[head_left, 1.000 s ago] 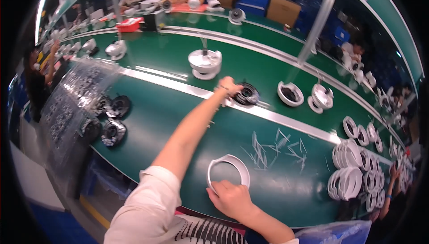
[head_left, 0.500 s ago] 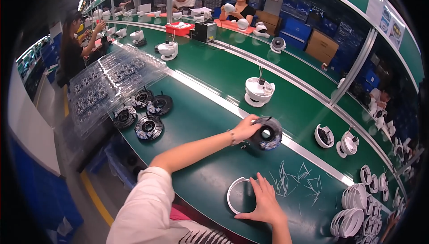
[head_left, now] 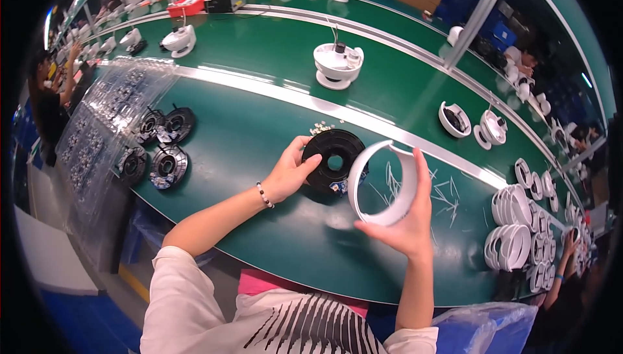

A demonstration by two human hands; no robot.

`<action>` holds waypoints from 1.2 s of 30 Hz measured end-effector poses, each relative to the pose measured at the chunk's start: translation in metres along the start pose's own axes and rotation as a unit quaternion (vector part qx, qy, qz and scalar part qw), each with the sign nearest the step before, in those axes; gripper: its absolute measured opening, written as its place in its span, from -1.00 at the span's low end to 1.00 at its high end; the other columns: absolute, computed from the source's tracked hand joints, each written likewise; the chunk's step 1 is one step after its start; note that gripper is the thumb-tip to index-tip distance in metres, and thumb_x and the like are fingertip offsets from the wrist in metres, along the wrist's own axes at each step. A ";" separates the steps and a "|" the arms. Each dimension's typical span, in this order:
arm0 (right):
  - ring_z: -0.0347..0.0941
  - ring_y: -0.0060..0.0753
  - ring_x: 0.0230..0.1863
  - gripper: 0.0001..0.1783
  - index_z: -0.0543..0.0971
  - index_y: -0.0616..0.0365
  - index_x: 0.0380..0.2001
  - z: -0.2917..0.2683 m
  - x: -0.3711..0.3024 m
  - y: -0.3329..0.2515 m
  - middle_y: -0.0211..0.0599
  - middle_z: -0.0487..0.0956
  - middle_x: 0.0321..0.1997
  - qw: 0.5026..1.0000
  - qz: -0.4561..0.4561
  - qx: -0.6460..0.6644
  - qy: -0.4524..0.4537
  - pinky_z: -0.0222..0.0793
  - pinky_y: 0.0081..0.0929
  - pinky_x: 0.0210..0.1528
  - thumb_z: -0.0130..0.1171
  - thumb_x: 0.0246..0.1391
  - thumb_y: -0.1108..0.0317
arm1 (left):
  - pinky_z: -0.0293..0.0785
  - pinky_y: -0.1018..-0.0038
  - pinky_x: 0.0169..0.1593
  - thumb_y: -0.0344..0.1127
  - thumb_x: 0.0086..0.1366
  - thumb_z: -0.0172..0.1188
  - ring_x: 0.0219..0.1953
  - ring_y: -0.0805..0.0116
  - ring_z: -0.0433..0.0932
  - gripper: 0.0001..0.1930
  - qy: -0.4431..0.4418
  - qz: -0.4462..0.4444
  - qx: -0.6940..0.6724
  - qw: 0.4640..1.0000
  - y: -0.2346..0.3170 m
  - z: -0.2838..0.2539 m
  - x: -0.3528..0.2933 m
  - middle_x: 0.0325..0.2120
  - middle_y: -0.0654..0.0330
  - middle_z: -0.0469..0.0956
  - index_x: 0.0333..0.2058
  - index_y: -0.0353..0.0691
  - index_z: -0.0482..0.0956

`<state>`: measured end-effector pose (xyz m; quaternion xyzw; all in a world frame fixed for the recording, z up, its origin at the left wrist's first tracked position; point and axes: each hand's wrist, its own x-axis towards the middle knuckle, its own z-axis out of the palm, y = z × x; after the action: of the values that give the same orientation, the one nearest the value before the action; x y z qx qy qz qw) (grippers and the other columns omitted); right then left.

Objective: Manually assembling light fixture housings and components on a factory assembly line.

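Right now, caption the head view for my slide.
Left hand holds a black disc, right hand a white ring, above a green worktable.

Open counter [head_left: 240,136] runs between the left-edge black discs [head_left: 170,173] and the left hand [head_left: 289,175]; stacked white rings [head_left: 509,248] block its right end.

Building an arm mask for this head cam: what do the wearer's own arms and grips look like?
Left sleeve and right sleeve: plain off-white fabric, short, ending around the elbow. Forearms uncovered. Left wrist wears a bracelet of dark and light round beads; none visible on the right wrist. Left grip and right grip: no gloves.
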<state>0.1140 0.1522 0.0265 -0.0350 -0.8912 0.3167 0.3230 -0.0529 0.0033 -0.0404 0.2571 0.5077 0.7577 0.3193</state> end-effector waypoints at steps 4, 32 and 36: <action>0.08 -0.18 0.17 0.32 -0.07 0.30 0.14 0.031 -0.008 0.000 0.00 0.05 0.19 0.997 0.040 0.071 0.004 0.02 -0.37 0.16 0.49 -0.74 0.14 | 0.47 0.62 -0.37 -0.37 0.21 -0.04 -0.28 0.54 0.44 -0.64 -0.061 0.020 -0.023 0.998 -0.022 0.019 -0.018 -0.22 0.24 0.38 -0.05 -0.18 0.08; 0.13 -0.11 0.15 0.41 -0.20 0.28 0.16 0.057 -0.014 -0.019 0.11 0.03 0.19 0.993 -0.008 0.089 -0.082 0.09 -0.32 0.14 0.51 -0.73 0.11 | 0.25 0.27 0.06 -0.07 0.23 -0.34 -0.04 0.24 0.35 -0.53 -0.156 -0.243 -0.401 0.870 -0.005 -0.011 -0.027 -0.04 0.09 0.32 0.01 -0.21 0.26; 0.11 -0.10 0.16 0.42 -0.21 0.26 0.17 0.064 -0.014 -0.014 0.10 0.02 0.19 0.991 -0.027 0.097 -0.088 0.07 -0.30 0.15 0.52 -0.74 0.15 | 0.27 0.28 0.02 0.02 0.19 -0.24 -0.08 0.25 0.35 -0.52 -0.069 -0.252 -0.346 0.901 -0.002 -0.007 -0.030 -0.13 0.10 0.37 -0.06 -0.20 0.33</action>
<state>0.0887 0.1025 -0.0107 0.0491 -0.8817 0.3948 0.2535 -0.0373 -0.0231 -0.0463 0.0457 0.2385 0.7599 0.6030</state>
